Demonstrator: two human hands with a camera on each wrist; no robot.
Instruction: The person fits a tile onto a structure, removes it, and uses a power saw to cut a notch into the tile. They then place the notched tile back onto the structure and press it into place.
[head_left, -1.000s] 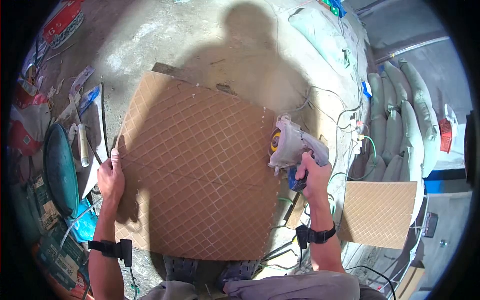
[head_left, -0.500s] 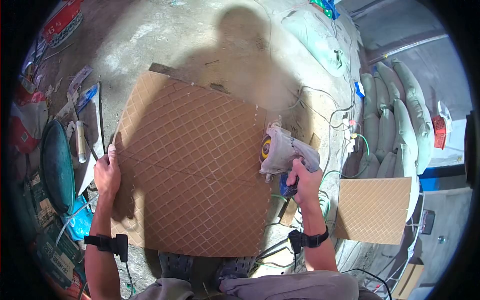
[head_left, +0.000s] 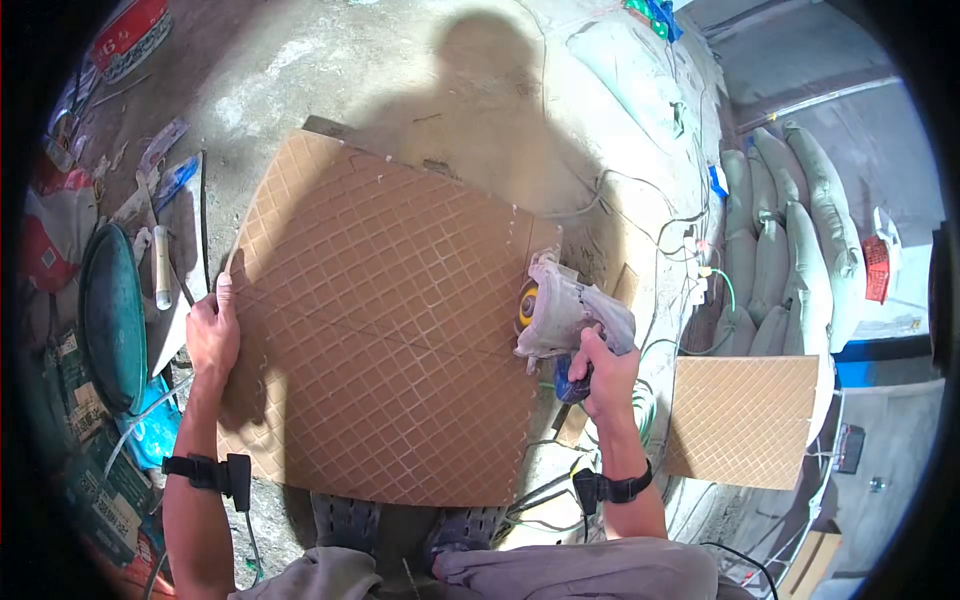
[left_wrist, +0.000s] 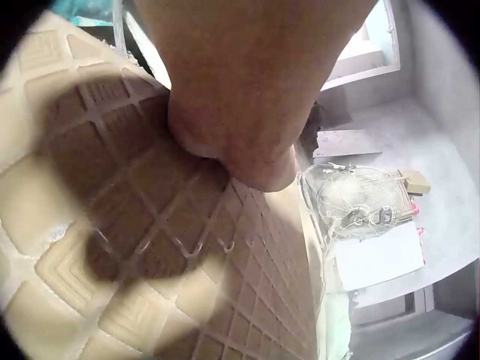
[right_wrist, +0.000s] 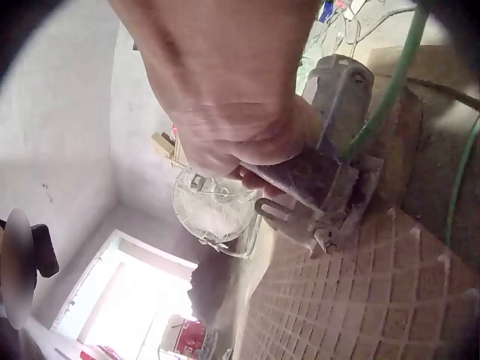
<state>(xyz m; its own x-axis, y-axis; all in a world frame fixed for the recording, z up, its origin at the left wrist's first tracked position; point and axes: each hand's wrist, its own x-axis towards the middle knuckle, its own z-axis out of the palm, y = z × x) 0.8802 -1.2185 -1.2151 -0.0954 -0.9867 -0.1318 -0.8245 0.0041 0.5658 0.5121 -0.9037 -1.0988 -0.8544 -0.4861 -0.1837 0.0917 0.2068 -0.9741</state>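
Right fingers [head_left: 592, 346] wrapped round power cutter [head_left: 568, 308], ribbed tile [head_left: 390, 330] to their left, left fingers [head_left: 224, 291] gripping its edge

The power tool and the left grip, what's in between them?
The big brown tile lies between the power tool and the left grip, which holds its edge; the head view shows it.

A white "6" can be read on the round red bucket with a patterned lower band [head_left: 130, 40]; the pale lettering on the dark green flat bags [head_left: 88, 472] is illegible.
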